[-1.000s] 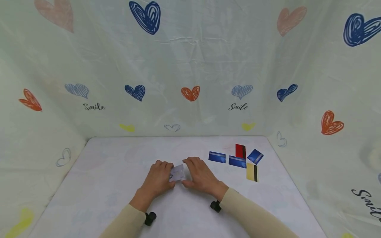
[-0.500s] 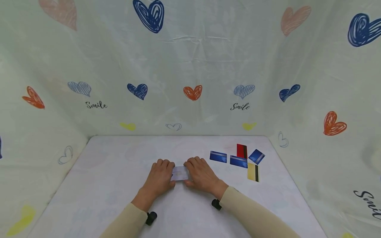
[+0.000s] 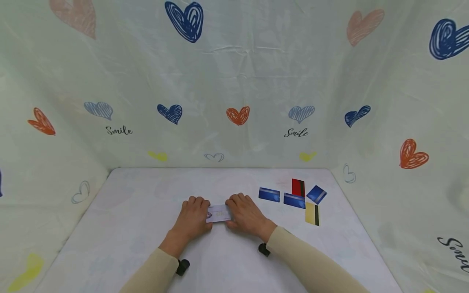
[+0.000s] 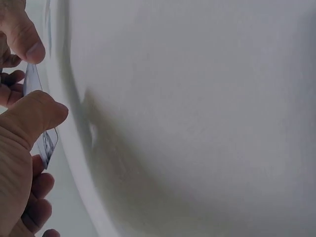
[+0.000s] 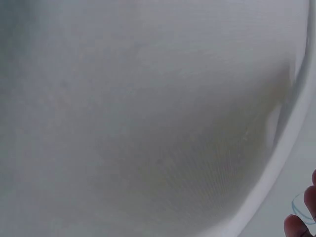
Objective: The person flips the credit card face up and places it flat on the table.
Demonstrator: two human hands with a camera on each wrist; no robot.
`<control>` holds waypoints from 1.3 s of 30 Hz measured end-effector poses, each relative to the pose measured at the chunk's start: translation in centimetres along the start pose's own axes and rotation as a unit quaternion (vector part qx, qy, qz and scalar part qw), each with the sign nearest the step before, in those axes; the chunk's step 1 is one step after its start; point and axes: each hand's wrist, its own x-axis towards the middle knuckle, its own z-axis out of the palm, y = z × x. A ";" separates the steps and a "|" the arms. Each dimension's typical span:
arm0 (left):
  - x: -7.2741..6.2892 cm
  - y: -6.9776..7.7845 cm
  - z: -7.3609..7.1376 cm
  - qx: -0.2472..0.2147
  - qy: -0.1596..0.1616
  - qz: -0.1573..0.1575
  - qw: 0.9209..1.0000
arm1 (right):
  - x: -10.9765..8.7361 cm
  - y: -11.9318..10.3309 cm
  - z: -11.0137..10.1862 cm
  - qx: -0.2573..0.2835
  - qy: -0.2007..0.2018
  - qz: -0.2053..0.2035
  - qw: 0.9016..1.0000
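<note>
Between the two hands is a pale lavender-white card (image 3: 219, 213) with a small dark picture near its left end. My left hand (image 3: 191, 216) pinches that end, its thumb on the near side and its fingers on the far side. The right hand (image 3: 247, 214) holds the opposite end in the same way. From the left wrist, the card (image 4: 48, 144) appears nearly edge-on, with the left thumb across it and the right hand (image 4: 19, 37) at its top end. Only some right-hand fingertips (image 5: 301, 212) show at the corner of the right wrist view.
Several cards lie at the right of the white table (image 3: 139, 244): two blue ones (image 3: 269, 194) (image 3: 294, 200) side by side, a tilted blue one (image 3: 316, 194), a red one (image 3: 298, 187) and a yellow one (image 3: 312, 214). A heart-printed curtain (image 3: 256, 142) hangs behind.
The right hand, apart from the card a second ago, has closed on its right end. The card has levelled out. My left hand has shifted slightly left, exposing more of the card's picture.
</note>
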 end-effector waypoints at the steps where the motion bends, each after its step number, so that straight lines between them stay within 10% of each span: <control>1: 0.1 -0.1 0.0 0.000 -0.004 0.001 1.000 | 0.1 0.0 0.1 -0.002 -0.003 0.000 1.000; 39: 1.5 -1.1 0.5 -0.007 -0.087 -0.011 0.996 | 1.1 0.1 1.5 0.008 -0.067 0.008 0.998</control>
